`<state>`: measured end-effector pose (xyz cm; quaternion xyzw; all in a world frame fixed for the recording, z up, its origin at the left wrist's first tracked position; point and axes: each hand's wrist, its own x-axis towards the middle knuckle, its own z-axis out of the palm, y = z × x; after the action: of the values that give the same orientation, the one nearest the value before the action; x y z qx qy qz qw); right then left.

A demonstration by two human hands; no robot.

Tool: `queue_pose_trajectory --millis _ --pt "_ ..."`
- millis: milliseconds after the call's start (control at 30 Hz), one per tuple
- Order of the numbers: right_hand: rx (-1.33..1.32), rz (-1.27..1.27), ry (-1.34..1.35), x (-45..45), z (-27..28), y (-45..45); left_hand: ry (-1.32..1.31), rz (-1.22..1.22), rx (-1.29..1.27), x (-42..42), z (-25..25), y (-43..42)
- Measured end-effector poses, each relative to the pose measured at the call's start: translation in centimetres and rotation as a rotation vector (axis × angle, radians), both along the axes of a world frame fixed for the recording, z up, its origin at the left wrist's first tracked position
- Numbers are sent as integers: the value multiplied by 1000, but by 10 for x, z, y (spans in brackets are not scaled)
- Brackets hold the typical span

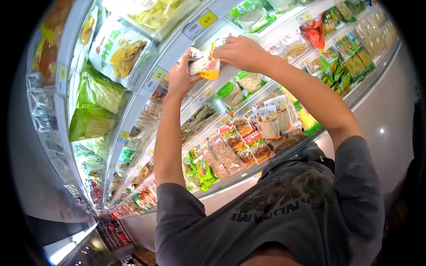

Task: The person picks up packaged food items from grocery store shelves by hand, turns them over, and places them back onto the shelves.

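holding up a white, crinkled plastic food packet with an orange-yellow end (205, 65), the person has both bare hands in the upper middle of the frame, in front of the lit white shelving (232, 31). the left hand (179, 76) grips the packet's left side, its thumb below and fingers behind, pressed against the wrapper. the right hand (240, 52) curls over the upper right part and seems to pinch it between thumb and fingertips, though the thumb is mostly hidden. handling this well, i judge, means letting the left hand bear the weight while the right pinches only lightly, so that the film neither slips nor tears; fingers kept off the printed side would leave it readable, and a steady hold clear of the shelf lip would avoid knocking other stock.

as for direction, the orange-yellow end points to the bottom of the frame, toward the wearer, and the dark-printed part faces the top. the long axis seems to slant slightly from upper right to lower left, but the fingers cover too much to be sure.

up and to the left of the packet sits a white shelf label with a yellow price square (200, 25); below and to its right lies a clear bag of pale food with green printing (251, 81).
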<state>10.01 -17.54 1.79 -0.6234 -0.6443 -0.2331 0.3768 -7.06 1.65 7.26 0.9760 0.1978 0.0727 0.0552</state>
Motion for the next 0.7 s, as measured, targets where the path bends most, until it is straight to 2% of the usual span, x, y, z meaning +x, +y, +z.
queue_pose_trajectory --millis 33,100,133,167,233,300,367,467,533,633,700 --pt "-53 -114 -123 -3 -2 2 11 9 50 1 -2 -1" --pt "130 -90 -55 -13 -13 -6 57 29 130 5 -2 -1" --pt "88 -42 18 -16 -13 -11 57 26 143 6 -2 -1" --pt "-168 -80 80 -20 -13 -18 53 -13 201 7 -3 0" --pt "66 -63 -36 -21 -32 -25 59 -28 212 8 -2 -3" --pt "70 -81 -55 -18 -44 -24 122 -4 270 10 -1 -6" --pt "166 -232 -155 -15 -57 -9 133 -50 307 11 -2 -5" --pt "49 -277 -136 -17 -52 0 200 -81 359 15 -3 -8" --pt "-194 -254 -69 -17 -40 -4 228 -82 410 13 -5 -10" --pt "-397 -106 9 -3 -18 1 210 -69 398 15 -2 -11" --pt "-428 -81 21 2 -4 -8 237 -51 443 16 3 -16"
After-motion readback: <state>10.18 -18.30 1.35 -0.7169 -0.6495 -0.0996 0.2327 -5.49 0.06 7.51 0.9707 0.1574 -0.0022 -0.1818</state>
